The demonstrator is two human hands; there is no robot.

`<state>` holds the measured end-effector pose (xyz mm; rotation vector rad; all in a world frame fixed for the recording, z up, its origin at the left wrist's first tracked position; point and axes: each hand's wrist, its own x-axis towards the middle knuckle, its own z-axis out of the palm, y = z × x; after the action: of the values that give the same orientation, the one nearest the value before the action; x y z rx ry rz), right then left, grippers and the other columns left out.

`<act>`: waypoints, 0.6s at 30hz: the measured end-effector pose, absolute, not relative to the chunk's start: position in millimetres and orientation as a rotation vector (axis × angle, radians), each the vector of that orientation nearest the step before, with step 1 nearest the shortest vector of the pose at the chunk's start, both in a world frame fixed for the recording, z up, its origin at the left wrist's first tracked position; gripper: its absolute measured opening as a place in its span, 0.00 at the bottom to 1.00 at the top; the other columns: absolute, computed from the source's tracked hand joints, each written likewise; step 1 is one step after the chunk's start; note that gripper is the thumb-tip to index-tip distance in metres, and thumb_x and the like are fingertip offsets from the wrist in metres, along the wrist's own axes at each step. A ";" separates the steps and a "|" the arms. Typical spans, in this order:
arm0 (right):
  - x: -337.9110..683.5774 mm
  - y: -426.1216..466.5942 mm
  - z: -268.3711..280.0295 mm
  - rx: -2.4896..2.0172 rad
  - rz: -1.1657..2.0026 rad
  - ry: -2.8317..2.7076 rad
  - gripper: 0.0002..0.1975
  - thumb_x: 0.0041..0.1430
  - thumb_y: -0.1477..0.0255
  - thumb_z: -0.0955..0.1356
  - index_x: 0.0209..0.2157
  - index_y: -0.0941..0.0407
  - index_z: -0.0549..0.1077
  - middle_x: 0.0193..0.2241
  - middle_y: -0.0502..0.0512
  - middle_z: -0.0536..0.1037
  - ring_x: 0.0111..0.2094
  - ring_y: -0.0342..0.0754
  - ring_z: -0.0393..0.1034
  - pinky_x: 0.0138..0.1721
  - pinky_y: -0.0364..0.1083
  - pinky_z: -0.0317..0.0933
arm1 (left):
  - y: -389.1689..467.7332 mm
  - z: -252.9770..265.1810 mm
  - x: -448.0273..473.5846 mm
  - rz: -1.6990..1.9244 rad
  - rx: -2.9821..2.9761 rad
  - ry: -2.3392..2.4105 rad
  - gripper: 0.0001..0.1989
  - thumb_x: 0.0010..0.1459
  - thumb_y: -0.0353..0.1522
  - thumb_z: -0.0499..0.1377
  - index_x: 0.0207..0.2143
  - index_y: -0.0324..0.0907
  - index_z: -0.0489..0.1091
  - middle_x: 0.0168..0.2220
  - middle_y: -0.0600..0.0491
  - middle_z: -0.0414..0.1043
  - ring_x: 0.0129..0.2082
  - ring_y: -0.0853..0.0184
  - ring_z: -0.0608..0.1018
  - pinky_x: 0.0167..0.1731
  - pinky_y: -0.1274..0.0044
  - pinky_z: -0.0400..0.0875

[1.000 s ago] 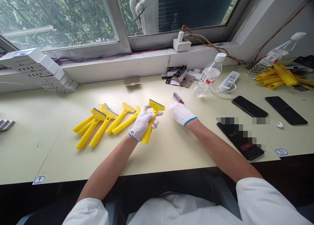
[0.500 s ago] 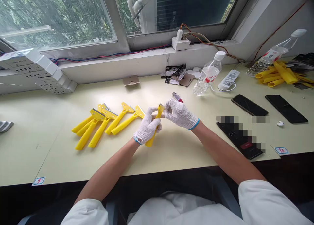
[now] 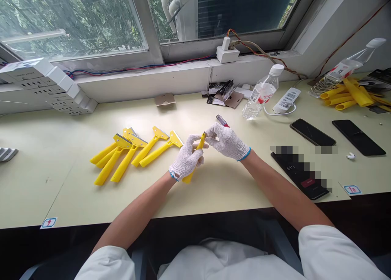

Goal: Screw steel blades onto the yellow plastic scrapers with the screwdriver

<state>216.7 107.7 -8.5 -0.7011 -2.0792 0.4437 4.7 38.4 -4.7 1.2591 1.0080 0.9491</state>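
Observation:
My left hand [image 3: 187, 160], in a white knitted glove, is closed around the handle of a yellow scraper [image 3: 188, 177]. That scraper stands tilted with its head up, and its head shows nearly edge-on. Close by, the gloved fingers of my right hand [image 3: 227, 141] are bent together at the scraper's head. A screwdriver with a clear and red handle [image 3: 222, 120] sticks out from the top of my right hand; its shaft is hidden. Whether a small part sits between the right fingertips is too small to tell. To the left lie several yellow scrapers with metal blades [image 3: 126, 156].
Behind my hands are a cardboard piece [image 3: 165, 100], black packaging [image 3: 224, 93] and a water bottle [image 3: 259, 95]. On the right lie a power strip [image 3: 287, 100], several phones [image 3: 313, 132], an earbud [image 3: 350, 156] and yellow handles [image 3: 345, 97]. White boxes [image 3: 58, 86] are stacked far left.
The scraper in my left hand has turned, so its head now shows more edge-on. My right fingers remain at its head. The whole view has shifted slightly.

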 end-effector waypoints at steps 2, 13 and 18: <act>217.5 109.4 -11.4 -0.698 0.454 -2.070 0.04 0.74 0.70 0.70 0.42 0.50 0.70 0.34 0.50 0.79 0.33 0.49 0.75 0.36 0.48 0.69 | 38.5 -4.5 4.4 0.937 1.217 0.996 0.20 0.63 0.33 0.61 0.57 0.48 0.63 0.53 0.46 0.81 0.22 0.73 0.77 0.24 0.76 0.71; 214.9 108.2 -2.3 -0.993 0.814 -1.944 0.09 0.62 0.69 0.74 0.37 0.51 0.69 0.32 0.49 0.75 0.32 0.48 0.68 0.34 0.48 0.63 | 41.4 1.8 -6.9 0.832 1.051 0.801 0.21 0.60 0.31 0.64 0.54 0.48 0.63 0.50 0.47 0.82 0.22 0.73 0.74 0.24 0.77 0.68; 223.0 117.3 3.7 -1.139 0.931 -1.872 0.12 0.66 0.61 0.72 0.38 0.52 0.69 0.33 0.50 0.76 0.34 0.50 0.71 0.37 0.49 0.65 | 39.1 1.7 -3.4 0.806 0.716 0.712 0.26 0.59 0.31 0.70 0.55 0.49 0.62 0.49 0.46 0.81 0.22 0.76 0.71 0.24 0.81 0.64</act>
<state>223.0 117.3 3.7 -1.1387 -1.8724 0.9314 -3.4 39.1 1.7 0.7157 0.7124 0.8059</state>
